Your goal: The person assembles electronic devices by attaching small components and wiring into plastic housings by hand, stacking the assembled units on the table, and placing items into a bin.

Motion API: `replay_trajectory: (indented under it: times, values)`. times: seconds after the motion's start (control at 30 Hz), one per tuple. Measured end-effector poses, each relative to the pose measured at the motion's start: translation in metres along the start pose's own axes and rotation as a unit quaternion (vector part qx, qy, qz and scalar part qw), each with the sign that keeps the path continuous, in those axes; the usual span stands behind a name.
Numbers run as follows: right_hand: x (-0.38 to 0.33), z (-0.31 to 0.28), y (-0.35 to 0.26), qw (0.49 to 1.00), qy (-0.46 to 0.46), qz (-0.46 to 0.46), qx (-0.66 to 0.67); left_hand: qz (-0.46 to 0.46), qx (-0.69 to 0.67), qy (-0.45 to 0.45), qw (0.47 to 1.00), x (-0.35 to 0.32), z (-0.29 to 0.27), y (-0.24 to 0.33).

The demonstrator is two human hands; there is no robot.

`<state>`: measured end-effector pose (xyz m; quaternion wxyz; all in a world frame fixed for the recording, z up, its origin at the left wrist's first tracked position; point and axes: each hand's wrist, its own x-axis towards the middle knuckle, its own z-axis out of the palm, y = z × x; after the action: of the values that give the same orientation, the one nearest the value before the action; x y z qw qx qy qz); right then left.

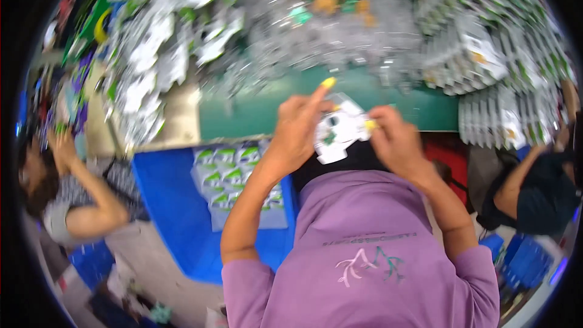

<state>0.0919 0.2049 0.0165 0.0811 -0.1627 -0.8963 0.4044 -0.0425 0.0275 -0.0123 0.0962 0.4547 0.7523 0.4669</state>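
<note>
A small white packaging card point(339, 133) with notched edges and some green and dark print is held above my lap, at the table's near edge. My left hand point(296, 129) grips its left side, with the thumb over the card. The index finger of that hand, tipped in a yellow finger cover, sticks up and away from it. On the card's right edge my right hand point(395, 140) pinches, a yellow cover at its fingertip. Something clear seems to lie along the card's top, but blur hides what it is.
Clear plastic pieces point(267, 42) are heaped on the green table point(255, 112), with orange and green pieces behind. Packed cards pile up at left point(146, 54) and stack at right point(510, 67). A blue bin point(170, 206) holds sheeted packs point(228, 179). Co-workers sit on both sides.
</note>
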Motion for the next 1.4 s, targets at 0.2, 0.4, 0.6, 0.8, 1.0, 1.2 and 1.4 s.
replay_trajectory:
  times: [0.2,0.4,0.6,0.8,1.0,1.2,1.4]
  values:
    - [-0.032,-0.046,-0.002,0.996,0.066,-0.035,0.056,0.004,0.036,0.116,0.993,-0.007,-0.02,0.044]
    - [-0.077,-0.181,0.004,0.924,0.372,0.047,0.076,0.03,0.043,0.103,0.993,0.003,-0.01,0.048]
    - [-0.072,-0.224,0.05,0.921,0.359,0.107,0.104,0.02,0.011,0.039,0.999,-0.02,0.005,0.061]
    - [-0.095,-0.237,0.086,0.836,0.525,0.032,-0.156,-0.033,-0.113,-0.025,0.993,-0.077,0.001,0.05]
    - [-0.079,-0.115,0.023,0.934,0.323,-0.154,-0.002,-0.411,-0.08,0.248,0.874,-0.214,-0.004,-0.069]
    - [-0.014,-0.034,-0.071,0.986,-0.007,-0.164,0.014,-0.471,0.122,0.342,0.804,-0.301,0.036,-0.255]
    - [0.013,-0.008,-0.088,0.96,-0.05,-0.244,-0.128,-0.678,-0.027,0.429,0.596,-0.209,0.059,-0.268]
